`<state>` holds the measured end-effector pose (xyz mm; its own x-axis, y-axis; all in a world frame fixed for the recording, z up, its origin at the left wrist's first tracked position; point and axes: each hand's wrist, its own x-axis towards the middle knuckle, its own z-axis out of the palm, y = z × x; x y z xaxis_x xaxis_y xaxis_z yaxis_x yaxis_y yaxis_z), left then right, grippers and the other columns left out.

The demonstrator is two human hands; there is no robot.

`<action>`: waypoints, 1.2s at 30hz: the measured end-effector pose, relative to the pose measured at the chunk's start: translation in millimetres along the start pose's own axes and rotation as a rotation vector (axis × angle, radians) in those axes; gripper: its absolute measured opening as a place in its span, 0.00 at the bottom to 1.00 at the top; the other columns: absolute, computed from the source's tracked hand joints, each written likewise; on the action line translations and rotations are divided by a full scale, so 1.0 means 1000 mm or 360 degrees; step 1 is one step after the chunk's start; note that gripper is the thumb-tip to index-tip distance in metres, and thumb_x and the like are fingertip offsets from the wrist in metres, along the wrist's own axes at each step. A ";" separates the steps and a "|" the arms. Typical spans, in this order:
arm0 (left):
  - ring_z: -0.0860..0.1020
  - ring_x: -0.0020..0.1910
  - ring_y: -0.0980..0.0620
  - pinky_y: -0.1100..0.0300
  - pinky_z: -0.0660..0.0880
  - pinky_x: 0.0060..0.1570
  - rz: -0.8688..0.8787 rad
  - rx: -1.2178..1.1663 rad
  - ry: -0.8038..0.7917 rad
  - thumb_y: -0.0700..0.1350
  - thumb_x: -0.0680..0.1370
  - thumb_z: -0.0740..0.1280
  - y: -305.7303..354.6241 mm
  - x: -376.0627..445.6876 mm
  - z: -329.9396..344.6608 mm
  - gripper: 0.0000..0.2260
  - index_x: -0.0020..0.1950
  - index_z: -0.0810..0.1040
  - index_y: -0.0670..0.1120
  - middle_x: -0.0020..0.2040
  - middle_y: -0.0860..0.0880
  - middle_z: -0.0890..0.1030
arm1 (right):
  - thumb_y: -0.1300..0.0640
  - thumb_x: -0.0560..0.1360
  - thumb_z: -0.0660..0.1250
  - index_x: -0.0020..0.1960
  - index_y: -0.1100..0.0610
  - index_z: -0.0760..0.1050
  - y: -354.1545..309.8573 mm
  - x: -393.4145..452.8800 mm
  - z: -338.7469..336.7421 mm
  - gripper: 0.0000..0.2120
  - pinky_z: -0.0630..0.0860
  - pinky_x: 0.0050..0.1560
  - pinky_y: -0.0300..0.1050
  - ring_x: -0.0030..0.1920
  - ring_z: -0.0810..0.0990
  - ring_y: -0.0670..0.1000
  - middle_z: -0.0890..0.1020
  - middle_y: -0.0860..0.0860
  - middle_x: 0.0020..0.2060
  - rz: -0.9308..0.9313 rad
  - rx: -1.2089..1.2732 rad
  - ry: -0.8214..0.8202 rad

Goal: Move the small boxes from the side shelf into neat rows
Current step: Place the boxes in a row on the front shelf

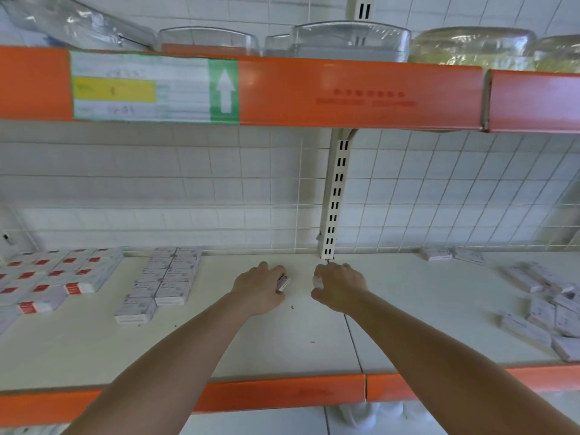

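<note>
- Both of my forearms come in from the bottom edge and reach forward over the white shelf point(282, 346), converging toward its back near the slotted upright point(334, 199).
- My left hand point(260, 287) lies knuckles-up with the fingers curled over a small box point(283, 282); only the box's end shows past the fingers, white with a dark printed patch. It sits on the shelf board, or just above it, left of the seam between the two boards.
- My right hand point(339, 285) is also back-up, wrist bent a little inward, fingers curled down. Something small and white point(318, 282) shows at its fingertips; I cannot tell whether that is a box or whether the hand really grips it.
- My two hands are near each other but apart, with bare shelf between them.
- To the left stand two tidy columns of pale boxes point(163, 284) running front to back, and further left a block of red-marked boxes point(53, 277) in rows.
- On the right board a loose heap of white boxes point(546, 312) lies at mixed angles, with two more boxes point(452, 255) against the wire grid point(439, 189) at the back.
- Above hangs an orange shelf edge point(314, 92) bearing a label with a green arrow point(223, 91).
</note>
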<state>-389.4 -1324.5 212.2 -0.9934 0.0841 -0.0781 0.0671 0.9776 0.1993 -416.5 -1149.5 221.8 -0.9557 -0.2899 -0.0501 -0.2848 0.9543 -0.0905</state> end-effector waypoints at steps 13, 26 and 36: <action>0.74 0.57 0.44 0.57 0.69 0.48 -0.0114 -0.0025 0.0029 0.47 0.78 0.59 -0.027 0.003 0.004 0.21 0.71 0.65 0.53 0.60 0.45 0.70 | 0.49 0.76 0.61 0.66 0.52 0.68 -0.028 0.023 0.010 0.20 0.72 0.54 0.48 0.60 0.72 0.55 0.75 0.51 0.59 -0.0150 0.0007 -0.0036; 0.74 0.55 0.46 0.58 0.67 0.45 -0.0357 -0.0211 0.0080 0.48 0.76 0.61 -0.037 0.018 0.014 0.18 0.66 0.68 0.52 0.57 0.47 0.70 | 0.51 0.76 0.61 0.68 0.53 0.68 -0.047 0.043 0.020 0.20 0.69 0.52 0.47 0.62 0.70 0.54 0.74 0.51 0.60 -0.0353 0.0020 -0.0078; 0.76 0.55 0.46 0.58 0.71 0.45 -0.0468 -0.0243 0.0047 0.49 0.77 0.62 -0.053 0.029 0.013 0.16 0.63 0.69 0.47 0.58 0.46 0.71 | 0.54 0.77 0.63 0.69 0.53 0.68 -0.073 0.052 0.023 0.21 0.70 0.59 0.49 0.66 0.67 0.54 0.73 0.52 0.63 -0.0416 0.0171 -0.0227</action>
<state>-421.1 -1371.5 187.0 -0.9706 -0.2051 -0.1263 -0.2353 0.9188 0.3168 -443.9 -1235.9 202.7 -0.8291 -0.5386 -0.1499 -0.5024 0.8354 -0.2229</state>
